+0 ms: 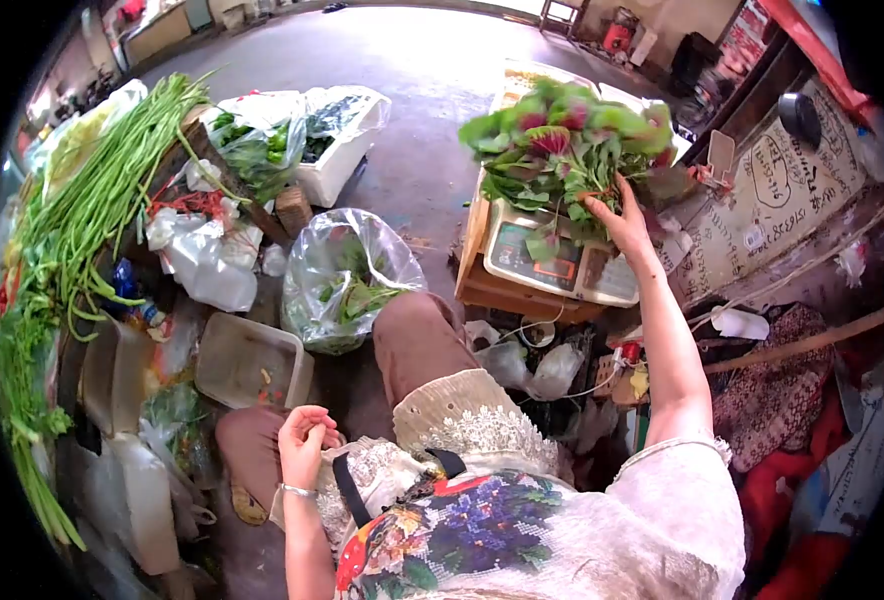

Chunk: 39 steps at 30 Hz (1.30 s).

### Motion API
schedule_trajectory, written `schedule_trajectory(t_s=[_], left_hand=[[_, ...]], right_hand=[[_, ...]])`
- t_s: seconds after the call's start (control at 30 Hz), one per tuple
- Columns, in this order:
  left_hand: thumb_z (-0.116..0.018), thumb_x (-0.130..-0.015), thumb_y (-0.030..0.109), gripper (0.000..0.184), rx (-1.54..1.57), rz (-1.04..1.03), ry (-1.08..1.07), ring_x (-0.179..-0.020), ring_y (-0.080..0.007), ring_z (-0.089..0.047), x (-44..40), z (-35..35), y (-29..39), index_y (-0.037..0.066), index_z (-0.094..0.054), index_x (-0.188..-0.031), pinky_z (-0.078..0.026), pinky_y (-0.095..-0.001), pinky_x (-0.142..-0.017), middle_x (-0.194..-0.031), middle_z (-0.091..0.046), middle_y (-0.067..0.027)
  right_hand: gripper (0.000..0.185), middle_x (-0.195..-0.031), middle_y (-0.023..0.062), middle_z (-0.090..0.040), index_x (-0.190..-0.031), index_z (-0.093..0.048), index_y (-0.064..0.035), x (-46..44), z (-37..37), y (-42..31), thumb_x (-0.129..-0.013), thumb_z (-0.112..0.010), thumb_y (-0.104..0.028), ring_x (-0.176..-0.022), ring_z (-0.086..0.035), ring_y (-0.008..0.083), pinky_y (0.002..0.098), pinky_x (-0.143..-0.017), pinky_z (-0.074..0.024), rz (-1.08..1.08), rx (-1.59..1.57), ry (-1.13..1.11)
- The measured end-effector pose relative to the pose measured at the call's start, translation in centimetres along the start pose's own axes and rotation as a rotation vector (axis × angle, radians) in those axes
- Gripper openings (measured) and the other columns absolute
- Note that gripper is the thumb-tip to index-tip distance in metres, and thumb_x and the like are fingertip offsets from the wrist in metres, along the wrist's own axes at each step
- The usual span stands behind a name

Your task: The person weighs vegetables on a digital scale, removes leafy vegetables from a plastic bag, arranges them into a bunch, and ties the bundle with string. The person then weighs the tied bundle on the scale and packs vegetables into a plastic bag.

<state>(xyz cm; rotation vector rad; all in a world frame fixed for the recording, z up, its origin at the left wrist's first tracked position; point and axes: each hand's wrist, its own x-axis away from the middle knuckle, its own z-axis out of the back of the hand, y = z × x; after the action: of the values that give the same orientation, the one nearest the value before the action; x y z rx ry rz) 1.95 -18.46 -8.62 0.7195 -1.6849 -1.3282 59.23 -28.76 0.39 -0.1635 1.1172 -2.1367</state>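
A leafy bunch of amaranth (552,140), green with purple-red leaf centres, is over the weighing scale (522,250) at the right. My right hand (620,222) has its fingers and thumb round the stem end of the bunch; some leaves are blurred. The leaves cover the top of the scale, so I cannot tell whether the bunch rests on it. Close to my lap, my left hand (307,440) is curled with thumb against fingers, and nothing shows in it. A clear plastic bag (352,285) with some leafy greens inside stands open before my knee.
Long green stalks (112,200) are heaped along the left. Behind them stands a white foam box (347,150) with bagged greens. An empty-looking plastic tub (252,360) lies near my left knee. A cable (582,392) and a written-on board (782,190) are at the right.
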Motion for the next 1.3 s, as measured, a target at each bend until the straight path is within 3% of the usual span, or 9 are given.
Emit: schedule_trajectory(t_s=[0.13,0.37,0.63,0.77,0.8,0.97,1.1,1.2,1.3], left_hand=[[-0.050,-0.086,-0.005,0.017,-0.011,0.018,0.014,-0.070,-0.0127,-0.061,0.1,-0.2,-0.2,0.000,-0.056,-0.100,-0.051,-0.0244,-0.060,-0.084,-0.063,-0.0069],[-0.049,-0.087,-0.006,0.016,0.038,0.019,0.033,-0.069,-0.0115,-0.061,0.1,-0.5,-0.4,0.000,-0.058,-0.100,-0.052,-0.0242,-0.063,-0.083,-0.063,-0.0068],[-0.050,-0.088,-0.004,0.014,-0.015,0.029,0.029,-0.069,-0.0126,-0.061,0.2,-0.5,-0.3,0.000,-0.058,-0.100,-0.052,-0.0246,-0.063,-0.085,-0.063,-0.0069],[-0.050,-0.089,-0.004,0.015,-0.022,0.047,0.026,-0.071,-0.0112,-0.061,0.1,-0.2,-0.9,0.000,-0.058,-0.101,-0.052,-0.0233,-0.064,-0.086,-0.063,-0.0059],[-0.050,-0.089,-0.004,0.015,-0.023,0.049,0.027,-0.072,-0.0105,-0.060,0.1,-0.3,-0.8,-0.001,-0.058,-0.101,-0.051,-0.0225,-0.064,-0.086,-0.063,-0.0054],[-0.050,-0.090,-0.004,0.015,-0.051,0.053,0.027,-0.072,-0.0100,-0.059,0.0,-0.3,-1.0,-0.001,-0.058,-0.102,-0.051,-0.0221,-0.064,-0.086,-0.062,-0.0052],[-0.049,-0.089,-0.003,0.016,-0.074,0.057,0.034,-0.072,-0.0096,-0.059,-0.1,-0.3,-1.3,-0.001,-0.058,-0.102,-0.050,-0.0216,-0.063,-0.086,-0.062,-0.0051],[-0.049,-0.089,-0.003,0.017,-0.091,0.052,0.018,-0.071,-0.0095,-0.059,-0.3,-0.2,-1.7,-0.001,-0.058,-0.103,-0.049,-0.0210,-0.062,-0.086,-0.062,-0.0050],[-0.050,-0.090,-0.001,0.015,-0.110,0.050,0.005,-0.072,-0.0107,-0.060,-0.3,0.1,-2.1,0.000,-0.057,-0.103,-0.049,-0.0221,-0.062,-0.087,-0.063,-0.0053]], right_hand=[[0.100,-0.148,0.0226,-0.031,-0.148,-0.023,-0.0081,0.6,1.5,0.4,-0.075,-0.068,-0.061,-0.137,-0.031,0.0340,0.0438,-0.110,-0.0288,0.022,-0.092,0.052],[0.083,-0.134,0.0240,-0.046,-0.140,-0.039,-0.0047,1.4,3.8,-1.7,-0.080,-0.066,-0.055,-0.123,-0.048,0.0305,0.0402,-0.102,-0.0383,-0.037,-0.077,0.182],[0.076,-0.138,0.0219,-0.044,-0.140,-0.040,-0.0046,3.6,3.1,-2.5,-0.084,-0.064,-0.050,-0.129,-0.043,0.0311,0.0409,-0.103,-0.0379,-0.016,-0.041,0.150],[0.060,-0.129,0.0159,-0.051,-0.134,-0.049,-0.0086,4.5,2.8,-3.0,-0.085,-0.066,-0.039,-0.123,-0.048,0.0275,0.0386,-0.100,-0.0406,0.105,0.156,0.238],[0.047,-0.120,0.0123,-0.055,-0.125,-0.056,-0.0088,5.0,2.1,-3.7,-0.085,-0.067,-0.030,-0.117,-0.052,0.0258,0.0374,-0.096,-0.0430,0.162,0.073,0.280],[0.030,-0.113,0.0097,-0.057,-0.114,-0.062,-0.0067,6.2,1.0,-5.6,-0.086,-0.065,-0.019,-0.107,-0.056,0.0262,0.0367,-0.090,-0.0447,0.297,0.100,0.294],[0.023,-0.100,0.0123,-0.060,-0.104,-0.063,-0.0043,6.4,0.0,-7.3,-0.082,-0.062,-0.006,-0.098,-0.056,0.0307,0.0406,-0.083,-0.0439,0.562,0.210,0.130],[0.018,-0.096,0.0141,-0.061,-0.097,-0.065,-0.0031,5.9,-1.6,-7.6,-0.081,-0.056,-0.005,-0.094,-0.056,0.0330,0.0432,-0.081,-0.0420,0.602,0.517,-0.004],[0.020,-0.092,0.0208,-0.064,-0.090,-0.066,-0.0011,3.8,-3.9,-6.6,-0.079,-0.049,-0.005,-0.093,-0.059,0.0380,0.0476,-0.081,-0.0450,0.595,0.526,-0.140]])
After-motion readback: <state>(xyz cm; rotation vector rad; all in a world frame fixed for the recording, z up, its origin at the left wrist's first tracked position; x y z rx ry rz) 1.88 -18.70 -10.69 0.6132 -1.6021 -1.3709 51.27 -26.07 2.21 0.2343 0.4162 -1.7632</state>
